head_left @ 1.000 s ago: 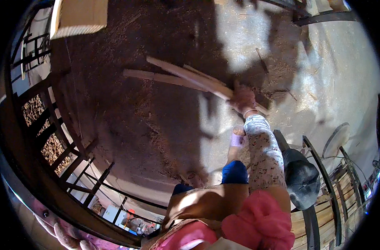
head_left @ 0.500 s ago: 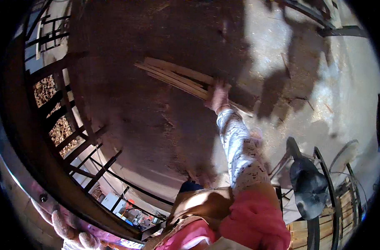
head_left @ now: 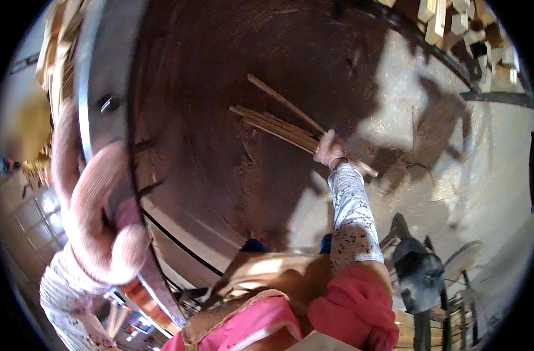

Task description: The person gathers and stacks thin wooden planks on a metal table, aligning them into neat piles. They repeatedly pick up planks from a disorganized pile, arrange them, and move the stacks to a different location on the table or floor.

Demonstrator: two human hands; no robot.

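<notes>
Right hand grips wooden strips extending mostly to its left.

More of the left hand now shows.

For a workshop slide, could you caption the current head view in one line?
Right hand gripping thin wooden strips, knit-gloved left hand resting on a grey metal edge.

Left glove: pale pink ribbed knit, covering the fingers
Forearm sleeves: white, dark-flecked print, behind the fingers
Upper sleeve: plain pink
Apron: brown
</notes>
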